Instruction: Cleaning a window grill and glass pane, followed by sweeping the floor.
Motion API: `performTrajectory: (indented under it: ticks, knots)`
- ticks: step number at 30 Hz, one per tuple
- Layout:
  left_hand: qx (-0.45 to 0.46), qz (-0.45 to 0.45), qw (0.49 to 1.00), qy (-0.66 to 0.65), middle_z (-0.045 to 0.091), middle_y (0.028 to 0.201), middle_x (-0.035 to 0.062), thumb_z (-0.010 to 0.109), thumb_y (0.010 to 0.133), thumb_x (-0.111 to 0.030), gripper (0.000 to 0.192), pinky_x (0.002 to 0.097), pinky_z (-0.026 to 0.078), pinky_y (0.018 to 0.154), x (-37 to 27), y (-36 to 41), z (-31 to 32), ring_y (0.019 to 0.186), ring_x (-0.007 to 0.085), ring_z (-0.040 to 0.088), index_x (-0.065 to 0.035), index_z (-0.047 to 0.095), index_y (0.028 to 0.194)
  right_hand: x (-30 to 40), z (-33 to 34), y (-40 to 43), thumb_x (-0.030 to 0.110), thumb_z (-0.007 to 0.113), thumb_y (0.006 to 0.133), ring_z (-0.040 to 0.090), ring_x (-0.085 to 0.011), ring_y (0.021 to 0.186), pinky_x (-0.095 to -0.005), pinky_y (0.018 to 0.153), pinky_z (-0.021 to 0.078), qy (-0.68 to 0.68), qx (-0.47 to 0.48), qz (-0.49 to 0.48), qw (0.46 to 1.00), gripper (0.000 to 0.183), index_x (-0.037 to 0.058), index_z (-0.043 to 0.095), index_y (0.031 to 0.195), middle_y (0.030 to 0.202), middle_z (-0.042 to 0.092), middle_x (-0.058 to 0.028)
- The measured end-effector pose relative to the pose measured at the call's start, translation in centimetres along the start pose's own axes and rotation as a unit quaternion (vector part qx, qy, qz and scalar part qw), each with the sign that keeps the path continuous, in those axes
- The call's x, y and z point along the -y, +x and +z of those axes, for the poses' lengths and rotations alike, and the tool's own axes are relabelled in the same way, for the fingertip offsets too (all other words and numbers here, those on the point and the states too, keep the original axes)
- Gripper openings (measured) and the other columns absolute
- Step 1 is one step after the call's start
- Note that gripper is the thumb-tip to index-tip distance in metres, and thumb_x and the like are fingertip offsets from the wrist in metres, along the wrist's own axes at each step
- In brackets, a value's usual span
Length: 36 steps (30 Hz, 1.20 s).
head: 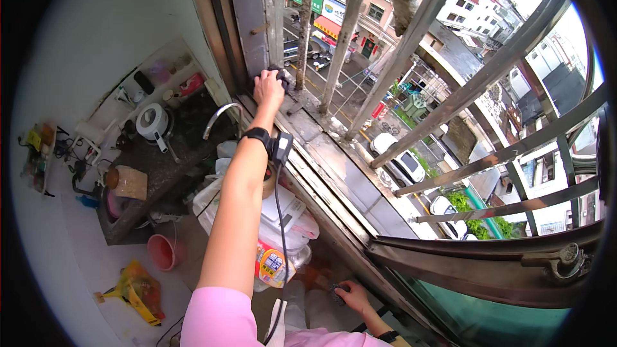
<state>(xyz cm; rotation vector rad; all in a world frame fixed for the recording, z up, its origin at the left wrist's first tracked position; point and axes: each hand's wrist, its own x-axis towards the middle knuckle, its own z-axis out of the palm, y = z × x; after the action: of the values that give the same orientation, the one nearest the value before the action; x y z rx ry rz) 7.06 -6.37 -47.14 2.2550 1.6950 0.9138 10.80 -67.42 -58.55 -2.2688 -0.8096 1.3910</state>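
My left hand (269,88) reaches out to the far corner of the tiled window ledge (332,154) and presses a dark cloth (281,80) there, beside the window frame. A black wrist strap with a small device (281,148) and a cable sits on that wrist. Lower down, near my body, my right hand (354,296) holds a dark grey mesh scouring pad (340,294) below the window sill. Metal security bars (400,70) stand along the ledge's outer edge, with grime at their feet.
Left of my arm are a stone counter (164,168) with a white pot (152,121), a curved faucet (222,112) and a pink bucket (163,252). Plastic containers and bags are piled under the sill. A brown-framed window pane (487,270) stands at the right.
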Motion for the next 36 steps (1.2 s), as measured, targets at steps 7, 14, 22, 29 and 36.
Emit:
performTrajectory:
  ticks: [7,14,22,29,36]
  knots:
    - [0.043,-0.028,0.997,-0.063,0.059,0.106,0.0127,0.064,0.082,-0.021,0.027,0.0413,0.044,0.089,-2.7,-4.6,1.4,0.097,0.0335,0.055,-0.0123,0.066,0.107,0.1,-0.1,-1.2,0.041,0.067,0.077,0.064,-0.0309,0.096,-0.036,0.084,0.0492,0.016,0.01,0.015,1.0,0.042,0.01,0.066,0.106,0.1,0.067,-0.0154]
    - [0.074,-0.043,0.978,-0.192,0.061,0.099,0.0139,0.065,0.079,-0.015,0.023,0.0421,0.045,0.085,-14.4,-17.3,2.1,0.096,0.0339,0.058,-0.0067,0.064,0.101,3.5,0.2,-1.7,0.039,0.07,0.075,0.065,-0.0293,0.092,-0.0355,0.082,0.0493,-0.027,0.04,-0.018,0.999,0.044,0.0077,0.066,0.106,0.097,0.067,-0.0162]
    - [0.03,0.016,0.899,-0.437,0.061,0.103,0.0162,0.061,0.084,-0.014,0.025,0.0368,0.045,0.086,-9.8,-12.4,-0.6,0.097,0.0327,0.059,-0.0038,0.062,0.107,2.6,-0.3,-0.4,0.039,0.068,0.075,0.064,-0.0319,0.095,-0.0371,0.085,0.0491,-0.015,0.014,-0.004,1.0,0.043,0.0096,0.066,0.107,0.101,0.067,-0.0157]
    - [0.018,0.089,0.996,0.024,0.051,0.103,0.0129,0.061,0.081,-0.009,0.025,0.043,0.045,0.08,-5.2,-12.0,-0.4,0.093,0.0325,0.051,-0.0115,0.058,0.106,2.2,0.1,-0.4,0.039,0.069,0.074,0.065,-0.0302,0.09,-0.0365,0.081,0.0496,-0.005,-0.021,-0.033,0.999,0.044,0.0087,0.066,0.106,0.096,0.067,-0.0165]
    - [0.067,-0.203,0.923,-0.321,0.055,0.105,0.0152,0.061,0.082,-0.011,0.024,0.0413,0.044,0.087,-15.2,-16.1,2.5,0.1,0.0338,0.056,-0.0069,0.059,0.106,2.5,0.7,-2.0,0.038,0.069,0.075,0.065,-0.0301,0.092,-0.0361,0.082,0.0492,-0.024,0.007,-0.032,0.999,0.043,0.0086,0.066,0.106,0.097,0.067,-0.017]
